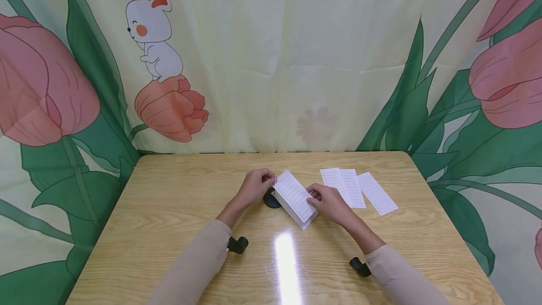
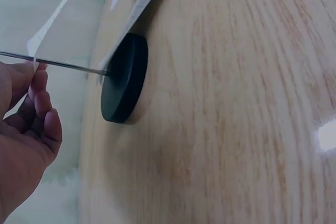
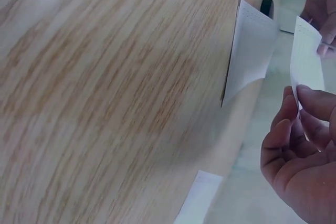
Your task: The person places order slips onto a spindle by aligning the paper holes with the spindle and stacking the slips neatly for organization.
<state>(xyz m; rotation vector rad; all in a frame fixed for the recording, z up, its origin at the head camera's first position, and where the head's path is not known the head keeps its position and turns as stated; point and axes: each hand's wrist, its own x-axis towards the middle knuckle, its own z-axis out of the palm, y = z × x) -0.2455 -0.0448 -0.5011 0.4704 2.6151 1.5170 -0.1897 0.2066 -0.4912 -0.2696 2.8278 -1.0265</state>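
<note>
Lined slip I see pinched by left hand near metal rod, right hand pinching its other end, black base on tabletop

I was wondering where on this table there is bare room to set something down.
The wooden table is bare left of the left sleeve, between it and the right sleeve, and from there to the right edge. The centre is crowded: left hand, right hand, held lined slip and black spike base cluster, with three loose lined slips to their right.
</note>
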